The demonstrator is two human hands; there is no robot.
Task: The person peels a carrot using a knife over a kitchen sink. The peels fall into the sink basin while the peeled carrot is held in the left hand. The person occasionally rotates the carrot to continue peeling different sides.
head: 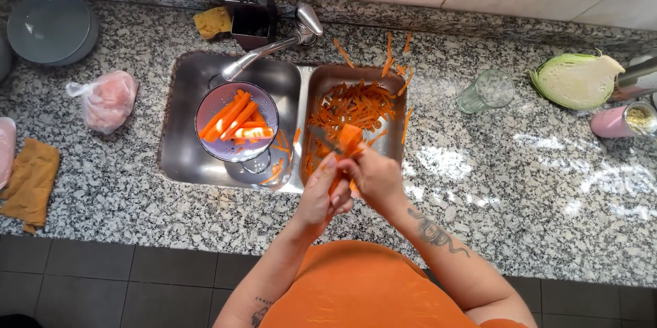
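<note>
1. Over the right sink basin (321,81), my left hand (321,194) grips a carrot (350,137); right hand (375,176) is closed on a peeler (326,142), touching it.
2. Left of both hands, a colander (212,102) holds peeled carrots (236,121); peelings (352,105) lie just beyond them.

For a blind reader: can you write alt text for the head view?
Over a double steel sink, the left hand holds a carrot while the right hand peels it. Peeled carrots fill a colander; peelings litter the right basin.
</note>
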